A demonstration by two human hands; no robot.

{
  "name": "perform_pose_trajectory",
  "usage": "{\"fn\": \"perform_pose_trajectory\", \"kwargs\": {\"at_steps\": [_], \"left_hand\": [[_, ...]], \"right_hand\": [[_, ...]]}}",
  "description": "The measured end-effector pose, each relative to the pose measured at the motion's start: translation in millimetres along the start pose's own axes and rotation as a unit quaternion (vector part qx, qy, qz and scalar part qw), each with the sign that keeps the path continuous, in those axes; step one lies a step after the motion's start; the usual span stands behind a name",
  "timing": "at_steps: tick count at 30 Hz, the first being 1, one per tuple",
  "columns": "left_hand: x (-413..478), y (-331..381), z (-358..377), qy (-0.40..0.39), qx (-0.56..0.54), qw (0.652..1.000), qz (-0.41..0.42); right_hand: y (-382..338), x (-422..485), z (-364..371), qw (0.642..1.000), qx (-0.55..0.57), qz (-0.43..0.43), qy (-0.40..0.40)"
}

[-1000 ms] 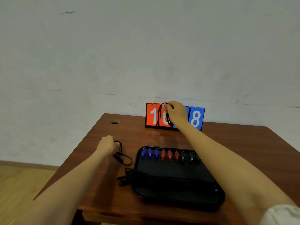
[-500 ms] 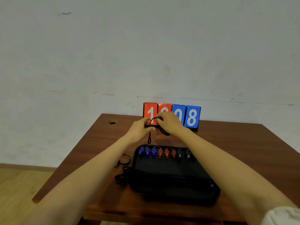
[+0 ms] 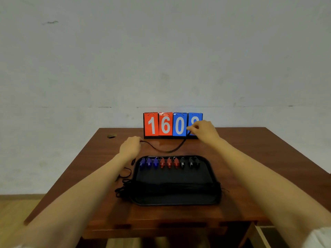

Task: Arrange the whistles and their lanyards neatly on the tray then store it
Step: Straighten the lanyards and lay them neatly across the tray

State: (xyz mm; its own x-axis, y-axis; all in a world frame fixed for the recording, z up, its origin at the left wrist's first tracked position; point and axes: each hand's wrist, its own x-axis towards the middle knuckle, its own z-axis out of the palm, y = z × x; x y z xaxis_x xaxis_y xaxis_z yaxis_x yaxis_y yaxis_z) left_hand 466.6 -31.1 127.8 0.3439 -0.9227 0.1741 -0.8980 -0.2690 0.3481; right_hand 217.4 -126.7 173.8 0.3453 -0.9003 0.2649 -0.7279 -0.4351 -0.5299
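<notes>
A black tray (image 3: 179, 203) sits near the table's (image 3: 250, 167) front edge. A bundle of lanyards (image 3: 123, 190) spills over its left rim, and whistles (image 3: 169, 162) line its far rim. Beyond the tray, the left hand (image 3: 129, 147) curls its fingers round one end of a black cord (image 3: 166, 150). The right hand (image 3: 203, 130) pinches the other end. The cord sags between them, before the scoreboard (image 3: 164, 125) at the far edge.
</notes>
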Motion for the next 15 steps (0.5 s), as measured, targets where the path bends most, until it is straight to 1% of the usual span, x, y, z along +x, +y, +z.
{"fn": "perform_pose_trajectory", "kwargs": {"at_steps": [3, 5, 7, 11, 15], "left_hand": [[-6, -8, 7, -0.014, 0.05, 0.999, -0.015], [-10, -13, 12, -0.027, 0.079, 0.996, -0.018], [-15, -18, 18, -0.039, 0.101, 0.994, -0.012], [-25, -25, 28, -0.063, 0.134, 0.989, -0.007], [-37, -26, 35, -0.067, 0.135, 0.989, -0.008]], "right_hand": [[28, -11, -8, 0.999, 0.0, 0.049, -0.004], [46, -18, -7, 0.995, 0.037, 0.095, 0.003], [59, -27, -6, 0.987, 0.082, 0.141, -0.009], [80, -48, 3, 0.98, 0.104, 0.166, -0.032], [93, -67, 15, 0.979, 0.086, 0.182, -0.044]]}}
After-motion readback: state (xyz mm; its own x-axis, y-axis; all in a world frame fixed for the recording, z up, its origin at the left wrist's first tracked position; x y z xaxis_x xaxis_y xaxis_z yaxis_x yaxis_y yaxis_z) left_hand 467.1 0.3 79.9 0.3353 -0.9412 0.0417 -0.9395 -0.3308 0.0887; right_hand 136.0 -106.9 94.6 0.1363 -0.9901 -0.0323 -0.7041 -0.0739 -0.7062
